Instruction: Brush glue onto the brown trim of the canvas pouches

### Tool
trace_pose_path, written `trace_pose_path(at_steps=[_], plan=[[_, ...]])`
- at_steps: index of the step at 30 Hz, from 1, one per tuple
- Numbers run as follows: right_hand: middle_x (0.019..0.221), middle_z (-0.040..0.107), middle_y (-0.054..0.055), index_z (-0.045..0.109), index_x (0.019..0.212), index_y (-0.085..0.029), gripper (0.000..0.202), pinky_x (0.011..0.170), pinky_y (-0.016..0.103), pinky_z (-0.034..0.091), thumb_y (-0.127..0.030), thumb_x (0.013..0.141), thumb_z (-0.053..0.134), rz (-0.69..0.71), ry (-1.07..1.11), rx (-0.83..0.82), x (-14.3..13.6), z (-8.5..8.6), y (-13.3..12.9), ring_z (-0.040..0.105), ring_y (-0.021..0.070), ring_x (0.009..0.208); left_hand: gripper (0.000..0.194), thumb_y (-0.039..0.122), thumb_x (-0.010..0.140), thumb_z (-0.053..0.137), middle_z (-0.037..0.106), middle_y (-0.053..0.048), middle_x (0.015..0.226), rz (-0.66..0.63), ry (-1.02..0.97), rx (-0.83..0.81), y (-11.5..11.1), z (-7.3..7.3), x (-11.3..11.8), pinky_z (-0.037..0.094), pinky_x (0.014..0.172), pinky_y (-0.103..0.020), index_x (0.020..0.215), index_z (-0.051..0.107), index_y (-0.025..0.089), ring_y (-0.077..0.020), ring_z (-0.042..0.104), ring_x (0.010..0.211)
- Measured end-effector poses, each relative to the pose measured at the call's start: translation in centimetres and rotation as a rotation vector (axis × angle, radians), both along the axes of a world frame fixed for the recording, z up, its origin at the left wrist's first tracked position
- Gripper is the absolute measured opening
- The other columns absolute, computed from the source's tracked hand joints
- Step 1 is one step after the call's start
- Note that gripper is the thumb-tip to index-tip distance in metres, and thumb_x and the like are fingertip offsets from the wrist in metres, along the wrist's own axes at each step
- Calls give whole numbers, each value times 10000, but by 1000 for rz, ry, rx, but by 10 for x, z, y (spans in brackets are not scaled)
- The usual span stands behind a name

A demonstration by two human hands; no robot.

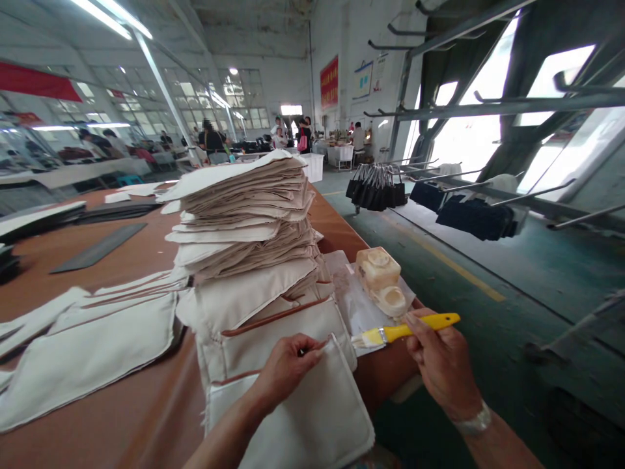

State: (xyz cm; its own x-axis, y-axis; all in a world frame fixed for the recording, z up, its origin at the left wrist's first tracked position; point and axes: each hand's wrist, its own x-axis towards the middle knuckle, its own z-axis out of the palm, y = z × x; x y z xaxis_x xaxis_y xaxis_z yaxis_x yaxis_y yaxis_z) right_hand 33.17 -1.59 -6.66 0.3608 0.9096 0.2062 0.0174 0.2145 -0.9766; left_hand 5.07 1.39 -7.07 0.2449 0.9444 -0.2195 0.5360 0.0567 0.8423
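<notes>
My right hand (442,365) grips the yellow handle of a paintbrush (420,326), its pale bristles pointing left near the corner of the front fabric panel. With thumb and fingers pinched, my left hand (293,358) holds the upper edge of that cream fabric panel (307,417). Under and behind it lie more cream panels with brown-trimmed edges (293,332). Beyond them rises a tall stack of cream fabric pieces (249,202). A yellowed plastic container with an open mouth (381,277) sits on a pale sheet (351,306) beside the stack, just past the brush.
More cream panels (102,352) lie at left on the brown-covered table (161,404). Dark flat pieces (102,244) rest farther back. To the right, past the table edge, a metal rack (537,104) carries dark bundles (478,212). Several people are in the background.
</notes>
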Motion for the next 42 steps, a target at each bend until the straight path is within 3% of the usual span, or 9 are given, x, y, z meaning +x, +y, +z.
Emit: trace_pose_path(at_steps=[4, 11, 16, 22, 26, 28, 34, 39, 42], plan=[[586, 514, -20, 651, 893, -172, 360, 454, 234, 382, -527, 948, 670, 84, -63, 31, -24, 4, 6, 472, 141, 495, 364, 477, 778, 665, 664, -22, 773, 3, -105, -28, -12, 12, 3, 385, 657, -262, 862, 754, 134, -171, 556, 715], [574, 548, -19, 652, 843, -185, 326, 484, 252, 424, -464, 999, 589, -57, -367, 208, -29, 32, 3, 527, 159, 488, 351, 454, 774, 674, 652, -30, 779, 19, -133, -36, -22, 23, 9, 382, 669, -266, 865, 753, 124, -171, 546, 733], [611, 563, -18, 641, 826, -192, 294, 523, 248, 439, -406, 1014, 572, 22, -430, 254, -38, 35, -6, 541, 153, 514, 286, 413, 808, 676, 636, -21, 765, 20, -125, 18, -23, 23, 15, 390, 650, -249, 845, 753, 141, -155, 545, 715], [589, 553, -8, 659, 842, -184, 331, 523, 270, 435, -483, 977, 617, -170, -360, 206, -18, 33, 4, 531, 173, 515, 143, 265, 914, 634, 619, -12, 770, -89, -17, 458, -37, 18, 12, 402, 618, -219, 836, 725, 189, -127, 578, 688], [576, 515, -23, 640, 864, -188, 334, 486, 255, 401, -503, 973, 624, -87, -219, 125, -7, 40, 3, 504, 163, 508, 121, 147, 960, 563, 655, -26, 816, -275, 140, 990, -49, 19, 8, 398, 621, -233, 965, 673, 196, -126, 586, 685], [581, 508, -28, 629, 871, -190, 326, 479, 247, 391, -499, 974, 630, -5, -177, 101, -11, 45, -2, 496, 156, 508, 66, 180, 945, 591, 643, -28, 792, -344, 243, 1138, -54, 23, 8, 373, 588, -262, 987, 641, 184, -139, 553, 646], [571, 503, -32, 630, 842, -194, 318, 471, 230, 385, -474, 992, 620, 267, -262, 75, -15, 58, -23, 469, 134, 490, 213, 319, 899, 693, 628, -20, 756, -386, 389, 1278, -62, 37, 6, 340, 537, -300, 1001, 607, 153, -148, 509, 597], [604, 505, -33, 643, 931, -197, 276, 485, 226, 396, -462, 1005, 617, 121, -233, 81, -9, 62, -23, 484, 135, 519, 284, 404, 918, 689, 644, -13, 772, -379, 461, 1298, -64, 39, 5, 374, 549, -310, 1034, 612, 156, -156, 538, 621], [599, 515, -22, 651, 892, -193, 326, 486, 234, 423, -501, 994, 614, 176, -312, 75, -19, 57, -26, 498, 144, 516, 326, 469, 924, 664, 629, -8, 743, -356, 491, 1278, -71, 41, 3, 363, 526, -320, 1027, 618, 163, -155, 528, 595]])
